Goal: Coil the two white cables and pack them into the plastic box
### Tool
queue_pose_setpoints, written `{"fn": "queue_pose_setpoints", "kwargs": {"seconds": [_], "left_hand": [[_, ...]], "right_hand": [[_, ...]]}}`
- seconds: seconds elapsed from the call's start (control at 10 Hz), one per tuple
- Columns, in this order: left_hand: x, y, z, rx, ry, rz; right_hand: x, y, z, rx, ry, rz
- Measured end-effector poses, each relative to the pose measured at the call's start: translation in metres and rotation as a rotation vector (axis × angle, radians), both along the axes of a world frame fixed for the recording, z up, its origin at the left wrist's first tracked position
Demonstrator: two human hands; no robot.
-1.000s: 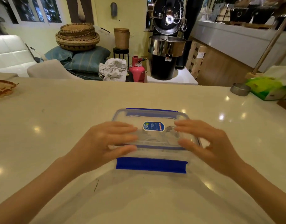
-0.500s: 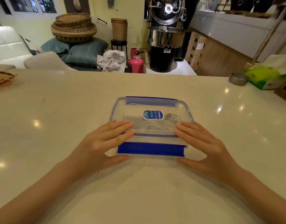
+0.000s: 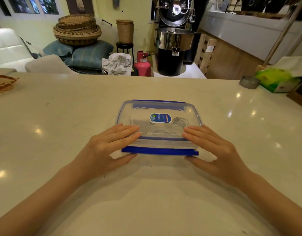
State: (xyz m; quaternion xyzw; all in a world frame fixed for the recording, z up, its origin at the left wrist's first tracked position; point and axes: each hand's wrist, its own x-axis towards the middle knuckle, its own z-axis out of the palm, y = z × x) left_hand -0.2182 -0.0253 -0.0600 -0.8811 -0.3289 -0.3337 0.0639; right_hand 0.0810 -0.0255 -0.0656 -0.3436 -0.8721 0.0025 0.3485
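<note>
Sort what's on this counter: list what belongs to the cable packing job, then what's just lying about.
Job:
- clear plastic box with blue-clipped lid
- coiled white cables inside it
- left hand and right hand, resting on the lid's near corners

Lying about:
- green tissue box
- small round grey metal dish
- woven tray at the left edge

Inside the plastic box (image 3: 158, 123), the white cables (image 3: 165, 131) show only dimly through the clear lid; both near corners of the box lie under the left hand (image 3: 104, 149) and right hand (image 3: 215, 150), and its label print is perhaps too small to read.
</note>
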Motion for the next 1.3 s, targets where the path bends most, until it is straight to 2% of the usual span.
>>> {"fn": "queue_pose_setpoints", "kwargs": {"seconds": [0.5, 0.7, 1.1, 1.2, 1.3], "left_hand": [[0.008, -0.003, 0.007, -0.090, -0.125, 0.029], [0.009, -0.003, 0.009, -0.116, -0.182, 0.039], [0.010, -0.003, 0.011, -0.133, -0.181, 0.052], [0.012, -0.003, 0.020, -0.177, -0.197, 0.072], [0.017, 0.001, 0.035, -0.243, -0.236, 0.110]], "right_hand": [[-0.008, 0.001, 0.012, -0.116, 0.144, 0.001], [-0.008, 0.002, 0.013, -0.183, 0.261, 0.027], [-0.013, -0.003, 0.011, -0.162, 0.279, -0.022], [-0.013, -0.002, 0.018, -0.203, 0.284, -0.019], [-0.011, -0.004, 0.040, -0.433, 0.480, -0.029]]}}
